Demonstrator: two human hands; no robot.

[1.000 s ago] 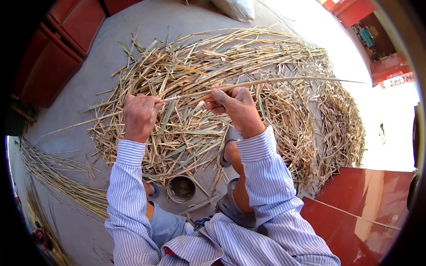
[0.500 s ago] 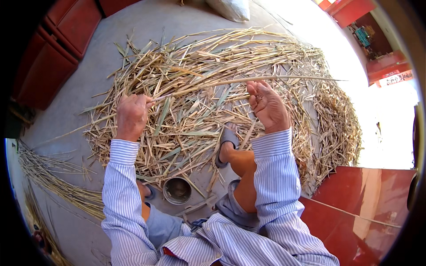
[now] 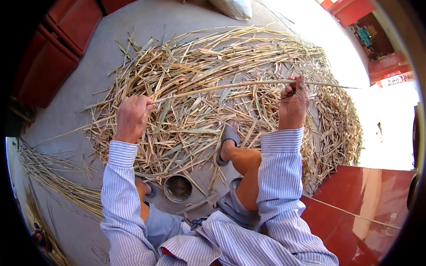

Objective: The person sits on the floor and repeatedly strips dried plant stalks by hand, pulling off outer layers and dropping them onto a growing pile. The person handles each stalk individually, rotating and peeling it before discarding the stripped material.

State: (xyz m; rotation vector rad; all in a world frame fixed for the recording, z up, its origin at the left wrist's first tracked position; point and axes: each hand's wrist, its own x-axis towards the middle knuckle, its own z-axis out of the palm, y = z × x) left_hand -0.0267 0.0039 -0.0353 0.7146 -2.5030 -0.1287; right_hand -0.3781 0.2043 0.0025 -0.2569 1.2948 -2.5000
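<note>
The grey floor (image 3: 128, 24) ran under everything, and over its middle spread a broad heap of dry husks (image 3: 186, 66), straw-coloured with some green blades, reaching round to 3 o'clock. Dark red padded seats (image 3: 46, 66) stood at 10 o'clock, and a glossy red surface (image 3: 339, 195) lay at 4 o'clock. Between 8 and 9 o'clock a loose bundle of thin stalks (image 3: 66, 181) rested on the floor, while a pale sack (image 3: 237, 8) sat at 12 o'clock.

One long stalk (image 3: 222, 86) was stretched above the heap, from about 9 o'clock to between 2 and 3 (it bowed gently upward, though the lens may have bent it). Its middle lay between the two hands, and both ends stuck out beyond them.

The left hand (image 3: 132, 116), between 9 and 10 o'clock, was a closed fist around the stalk, knuckles up. The right hand (image 3: 295, 99), near 2 o'clock, was raised upright and pinched the stalk between thumb and fingers, well apart from the left.

A sandalled foot (image 3: 226, 142) was planted near the centre, and a round metal bowl (image 3: 178, 188) stood at 7 o'clock.
</note>
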